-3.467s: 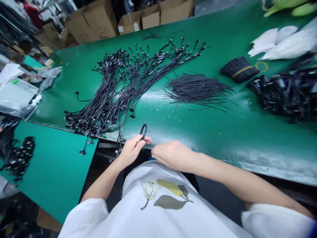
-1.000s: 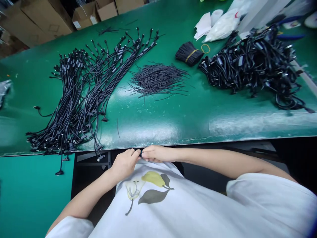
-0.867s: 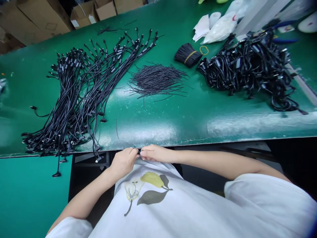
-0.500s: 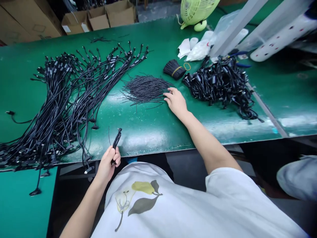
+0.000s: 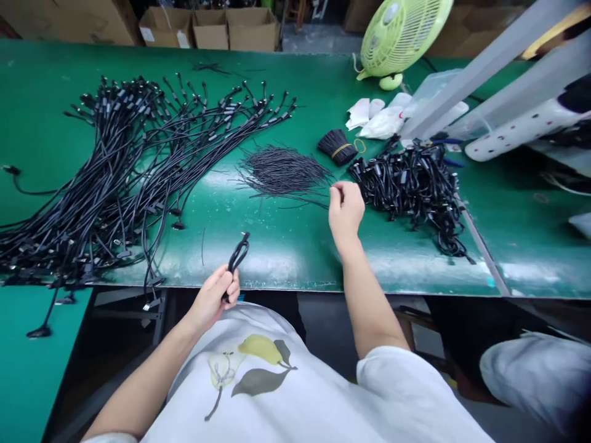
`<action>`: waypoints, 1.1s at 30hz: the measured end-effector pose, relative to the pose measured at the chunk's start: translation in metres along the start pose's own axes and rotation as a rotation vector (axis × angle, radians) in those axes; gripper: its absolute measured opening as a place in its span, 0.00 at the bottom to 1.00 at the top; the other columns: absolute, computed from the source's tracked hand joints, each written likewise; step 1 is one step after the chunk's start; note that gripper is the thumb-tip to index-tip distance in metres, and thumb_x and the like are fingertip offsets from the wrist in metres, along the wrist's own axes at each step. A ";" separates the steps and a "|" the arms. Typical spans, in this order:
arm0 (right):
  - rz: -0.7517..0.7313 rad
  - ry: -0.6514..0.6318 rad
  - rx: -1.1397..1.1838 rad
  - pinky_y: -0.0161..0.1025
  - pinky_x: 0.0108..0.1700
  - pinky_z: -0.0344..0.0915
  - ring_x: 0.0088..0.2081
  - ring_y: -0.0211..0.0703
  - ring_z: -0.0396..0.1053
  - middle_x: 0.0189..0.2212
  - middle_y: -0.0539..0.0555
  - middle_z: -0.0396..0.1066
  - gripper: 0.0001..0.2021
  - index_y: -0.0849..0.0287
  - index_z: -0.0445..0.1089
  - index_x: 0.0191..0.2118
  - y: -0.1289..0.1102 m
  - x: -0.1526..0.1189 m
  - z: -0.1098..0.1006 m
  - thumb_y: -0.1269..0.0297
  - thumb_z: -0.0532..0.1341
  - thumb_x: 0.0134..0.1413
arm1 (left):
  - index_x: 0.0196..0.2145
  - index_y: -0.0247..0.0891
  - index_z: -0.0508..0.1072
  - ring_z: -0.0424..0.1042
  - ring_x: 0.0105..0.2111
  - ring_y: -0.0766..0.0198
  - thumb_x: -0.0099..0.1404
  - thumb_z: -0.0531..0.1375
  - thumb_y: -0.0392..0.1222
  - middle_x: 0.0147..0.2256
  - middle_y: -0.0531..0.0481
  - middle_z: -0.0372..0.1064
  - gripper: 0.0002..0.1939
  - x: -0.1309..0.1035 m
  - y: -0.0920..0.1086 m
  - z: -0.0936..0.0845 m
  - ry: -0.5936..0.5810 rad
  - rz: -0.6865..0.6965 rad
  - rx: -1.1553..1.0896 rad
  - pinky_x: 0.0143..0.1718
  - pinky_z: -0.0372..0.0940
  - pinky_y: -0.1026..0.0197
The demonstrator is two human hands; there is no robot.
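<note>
My left hand (image 5: 217, 295) is closed around a folded black cable (image 5: 239, 252), its looped end sticking up above the fingers near the table's front edge. My right hand (image 5: 347, 212) is pinched at the right end of a pile of black twist ties (image 5: 284, 171). One thin twist tie (image 5: 305, 201) runs from the pile's lower side to its fingertips. A single loose tie (image 5: 203, 247) lies left of the held cable. Behind my right hand sits a bundle of ties (image 5: 336, 146) with a yellow band round it.
Long unfolded cables (image 5: 115, 160) spread over the left of the green table (image 5: 286, 258), some hanging past its front edge. Folded cables (image 5: 410, 184) are heaped at the right. Behind them stand white plastic bags (image 5: 383, 122), a green fan (image 5: 401, 40) and a slanted grey post (image 5: 466, 67).
My right hand has closed its fingers and drawn slightly back from the pile, with a tie trailing toward it. My left hand still holds the cable, whose loop now shows more openly.
</note>
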State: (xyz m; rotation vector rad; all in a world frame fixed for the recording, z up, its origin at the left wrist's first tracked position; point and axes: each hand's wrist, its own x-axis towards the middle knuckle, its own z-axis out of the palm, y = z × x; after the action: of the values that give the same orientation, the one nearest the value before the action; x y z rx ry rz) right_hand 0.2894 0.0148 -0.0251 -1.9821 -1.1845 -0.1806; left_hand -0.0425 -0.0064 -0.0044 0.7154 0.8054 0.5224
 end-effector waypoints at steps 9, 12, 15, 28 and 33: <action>-0.042 -0.743 0.653 0.34 0.36 0.63 0.32 0.38 0.66 0.31 0.52 0.69 0.11 0.60 0.69 0.35 -0.135 -0.136 0.021 0.61 0.52 0.63 | 0.57 0.37 0.64 0.54 0.19 0.72 0.64 0.59 0.54 0.22 0.59 0.54 0.28 0.013 -0.001 0.002 0.090 0.180 0.136 0.16 0.48 0.71; -0.459 -0.573 0.336 0.35 0.36 0.62 0.32 0.39 0.66 0.30 0.54 0.70 0.11 0.61 0.71 0.37 -0.138 -0.131 0.017 0.66 0.52 0.64 | 0.57 0.38 0.67 0.55 0.20 0.71 0.67 0.54 0.50 0.24 0.56 0.59 0.23 0.014 -0.002 -0.010 0.206 0.305 0.341 0.20 0.54 0.69; -0.989 -0.347 0.046 0.39 0.41 0.61 0.35 0.43 0.68 0.34 0.58 0.73 0.12 0.63 0.73 0.38 -0.138 -0.113 0.013 0.73 0.51 0.63 | 0.55 0.41 0.70 0.64 0.27 0.66 0.68 0.53 0.43 0.32 0.50 0.68 0.19 0.015 -0.002 -0.018 0.284 0.478 0.635 0.32 0.63 0.63; -1.849 -0.235 -0.302 0.48 0.37 0.64 0.35 0.53 0.67 0.36 0.64 0.70 0.21 0.62 0.76 0.42 -0.155 -0.091 0.020 0.80 0.50 0.49 | 0.28 0.36 0.71 0.60 0.18 0.72 0.63 0.56 0.34 0.20 0.57 0.61 0.07 0.026 0.000 -0.047 0.035 -0.081 0.392 0.19 0.58 0.69; -1.778 -0.311 -0.330 0.45 0.26 0.60 0.25 0.48 0.62 0.22 0.58 0.63 0.16 0.59 0.74 0.26 -0.155 -0.096 0.027 0.82 0.51 0.46 | 0.47 0.37 0.71 0.63 0.21 0.68 0.64 0.51 0.32 0.23 0.55 0.62 0.16 0.022 0.000 -0.033 0.087 -0.066 0.532 0.23 0.64 0.65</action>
State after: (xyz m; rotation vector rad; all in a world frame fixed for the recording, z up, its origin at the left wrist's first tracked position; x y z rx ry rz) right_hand 0.1061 0.0059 -0.0031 -0.5695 -2.9011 -0.9762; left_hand -0.0558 0.0201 -0.0302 1.1555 1.0610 0.2779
